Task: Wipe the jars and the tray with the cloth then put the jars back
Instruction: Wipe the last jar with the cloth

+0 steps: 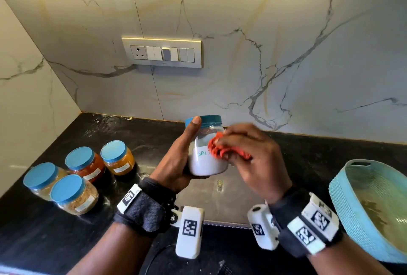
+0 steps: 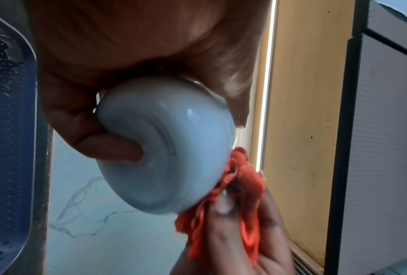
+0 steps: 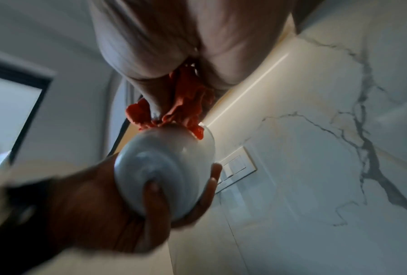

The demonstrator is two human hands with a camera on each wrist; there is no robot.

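Observation:
My left hand point(image 1: 178, 160) grips a clear jar of white salt point(image 1: 204, 164) with a blue lid, held upright above the black counter. Its rounded base shows in the left wrist view point(image 2: 164, 148) and in the right wrist view point(image 3: 164, 171). My right hand point(image 1: 248, 153) holds a bunched orange cloth point(image 1: 220, 149) and presses it against the jar's right side, over part of the "SALT" label. The cloth point(image 2: 239, 186) touches the jar's lower edge. The teal woven tray point(image 1: 343, 204) stands at the right with nothing in it.
Several blue-lidded spice jars point(image 1: 77, 177) stand grouped on the counter point(image 1: 136, 133) at the left. A switch panel point(image 1: 161, 53) is set in the marble wall behind. The counter's front edge lies just below my wrists.

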